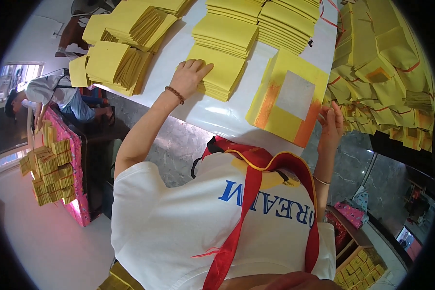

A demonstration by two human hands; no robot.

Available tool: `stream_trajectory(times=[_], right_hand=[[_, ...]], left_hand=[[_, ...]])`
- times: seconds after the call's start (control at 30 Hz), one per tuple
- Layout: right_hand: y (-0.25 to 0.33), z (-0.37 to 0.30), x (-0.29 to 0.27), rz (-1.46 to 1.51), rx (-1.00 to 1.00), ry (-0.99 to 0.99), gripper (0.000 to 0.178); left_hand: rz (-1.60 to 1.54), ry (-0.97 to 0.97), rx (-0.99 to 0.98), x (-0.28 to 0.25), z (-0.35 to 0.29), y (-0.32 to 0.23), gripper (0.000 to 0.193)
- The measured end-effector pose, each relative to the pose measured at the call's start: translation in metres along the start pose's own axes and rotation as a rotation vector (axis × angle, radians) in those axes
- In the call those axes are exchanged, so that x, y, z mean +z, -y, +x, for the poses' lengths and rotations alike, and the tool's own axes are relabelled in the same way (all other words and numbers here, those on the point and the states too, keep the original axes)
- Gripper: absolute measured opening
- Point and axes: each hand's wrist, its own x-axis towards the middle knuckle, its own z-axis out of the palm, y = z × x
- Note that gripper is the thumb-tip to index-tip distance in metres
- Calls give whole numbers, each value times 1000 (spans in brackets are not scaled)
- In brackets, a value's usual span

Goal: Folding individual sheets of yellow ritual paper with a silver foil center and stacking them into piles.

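Note:
My left hand (191, 76), a beaded bracelet at its wrist, lies palm down on the left edge of a stack of yellow paper sheets (220, 72). Its thumb is spread away from the fingers, which rest on the top sheet. To the right, a thick yellow paper block (265, 104) with orange-smeared sides and a pale grey rectangle sits at the near table edge. Just beyond its right side is my right hand (330, 123), its fingers curled inward. Whatever its fingertips may hold cannot be made out.
More yellow stacks (113, 63) cover the far left of the white table (179, 43). Tied yellow bundles (382, 63) are piled high at the right. At left, another person (53, 92) bends over a pink-covered table (77, 193) with bundles. My red-strapped apron (256, 159) hangs by the near edge.

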Motion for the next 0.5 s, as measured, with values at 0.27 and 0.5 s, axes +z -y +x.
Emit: stream_trajectory(times=[0.27,0.5], right_hand=[[-19,-7,6,-206,-148,26,26],[-10,-17,4,-579,-419,41,23]], left_hand=[[72,-20,-21,21,-10,-8,58],[-27,155,9,-15,2,-1,82]])
